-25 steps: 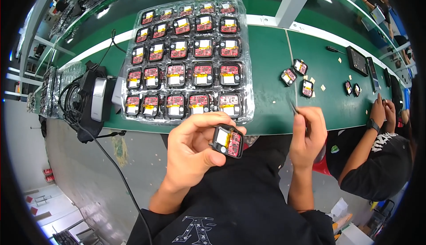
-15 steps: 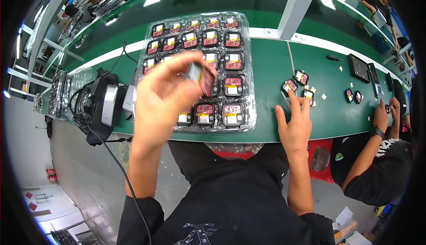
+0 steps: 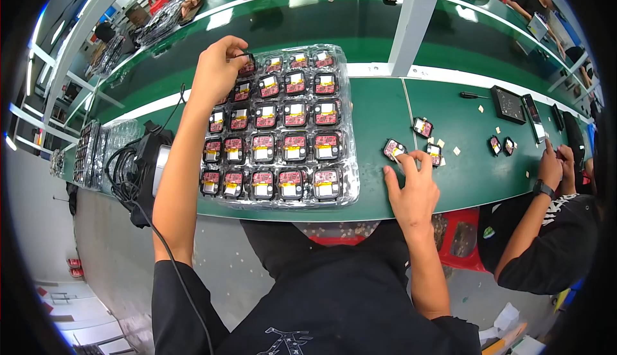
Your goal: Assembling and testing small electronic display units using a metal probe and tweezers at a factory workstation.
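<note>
My left hand (image 3: 220,67) reaches to the far left corner of the clear plastic tray (image 3: 350,181). Its fingers pinch a black-framed watch module (image 3: 246,64) with a red circuit board, at or just over the corner pocket; whether it is fully seated is hidden. Rows of similar modules (image 3: 294,147) fill the tray's visible pockets. On the green table to the right, my right hand (image 3: 414,194) has its fingers apart, with fingertips touching the near edge of a loose module (image 3: 394,149). Two more modules (image 3: 423,127) (image 3: 434,155) lie just beyond it.
Small pale squares (image 3: 457,151) are scattered by the loose modules. Farther right lie a screwdriver (image 3: 472,95), a black box (image 3: 508,104) and a phone (image 3: 533,117), near a co-worker's hands (image 3: 551,168). Left of the tray sits a black bag with cables (image 3: 132,178). A grey post (image 3: 414,27) rises behind.
My left hand has carried the module from above the tray's middle to its far left corner. The module at my right fingertips has slid slightly left and nearer. The head view has shifted.
</note>
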Demonstrator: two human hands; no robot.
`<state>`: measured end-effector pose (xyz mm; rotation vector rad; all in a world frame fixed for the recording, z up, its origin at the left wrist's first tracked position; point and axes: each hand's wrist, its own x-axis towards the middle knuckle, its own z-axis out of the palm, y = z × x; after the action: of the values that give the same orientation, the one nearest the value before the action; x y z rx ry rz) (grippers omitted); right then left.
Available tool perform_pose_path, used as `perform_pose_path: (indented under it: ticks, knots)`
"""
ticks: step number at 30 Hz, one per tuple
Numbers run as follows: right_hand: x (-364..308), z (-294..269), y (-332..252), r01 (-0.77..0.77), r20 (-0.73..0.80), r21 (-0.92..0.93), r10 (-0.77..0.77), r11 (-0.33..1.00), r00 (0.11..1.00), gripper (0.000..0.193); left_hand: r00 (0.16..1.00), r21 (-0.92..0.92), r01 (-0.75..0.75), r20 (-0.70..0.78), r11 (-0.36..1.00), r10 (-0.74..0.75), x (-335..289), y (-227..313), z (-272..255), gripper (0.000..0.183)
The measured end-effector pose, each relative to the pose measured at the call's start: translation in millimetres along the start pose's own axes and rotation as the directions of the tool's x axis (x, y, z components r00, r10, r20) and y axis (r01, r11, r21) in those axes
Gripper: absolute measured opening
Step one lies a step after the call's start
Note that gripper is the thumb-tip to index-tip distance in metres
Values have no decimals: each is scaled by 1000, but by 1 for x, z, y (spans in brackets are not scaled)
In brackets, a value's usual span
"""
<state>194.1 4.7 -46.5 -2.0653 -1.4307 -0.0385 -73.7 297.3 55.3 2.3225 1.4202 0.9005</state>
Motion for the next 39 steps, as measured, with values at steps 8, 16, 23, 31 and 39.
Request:
perform_pose_path:
  ticks: [8, 16, 23, 31, 39]
  knots:
    - [1, 0, 1, -10, -7, 27, 11, 1000, 1000, 27, 980, 250, -198, 73, 948, 186, -5, -20, 10, 21]
    - [-1, -1, 4, 44, -29, 152, -40, 987, 999, 22, 938, 295, -328, -17, 898, 348, -36, 35, -1, 31]
    - [-15, -34, 1, 91, -43, 623, -82, 777, 996, 41, 906, -371, -300, 177, 879, 383, -135, 140, -13, 35]
    - [-20, -84, -34, 402, -60, 770, -571, 496, 819, 38, 741, -783, 455, 597, 423, 307, -213, 152, 10, 60]
    - [-26, -91, -35, 265, 206, 744, -587, 614, 783, 46, 645, -624, 762, 705, -173, 295, -257, 140, 32, 49]
